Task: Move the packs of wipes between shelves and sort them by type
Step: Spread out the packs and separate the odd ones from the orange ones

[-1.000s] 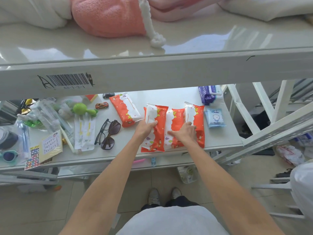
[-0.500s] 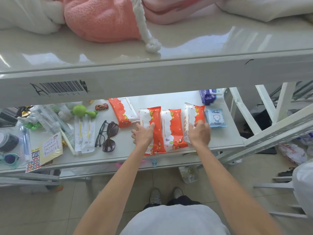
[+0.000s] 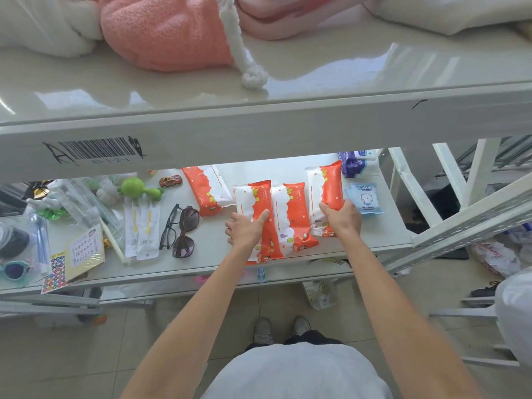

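Note:
Several orange-and-white wipe packs lie on the lower shelf (image 3: 218,260). My left hand (image 3: 244,230) grips the left pack (image 3: 256,197) of a row of three, thumb on top. In the row's middle lies a second pack (image 3: 293,214), untouched. My right hand (image 3: 341,218) grips the right pack (image 3: 324,188), which sits further back than the other two. Left of the row, a fourth orange pack (image 3: 207,190) lies apart and tilted. A small light-blue pack (image 3: 364,198) lies right of the row. Purple-and-white packs (image 3: 355,162) sit at the back right.
Two pairs of glasses (image 3: 181,228), a green toy (image 3: 138,189), a toy car (image 3: 170,180), long white packets (image 3: 142,226), a notepad (image 3: 85,250) and stickers crowd the shelf's left half. The upper shelf (image 3: 288,122) overhangs, bearing pink and white plush fabric (image 3: 161,33).
My right hand moved from the middle pack to the right pack and slid it toward the shelf's back. My left hand shifted to the left pack's left edge.

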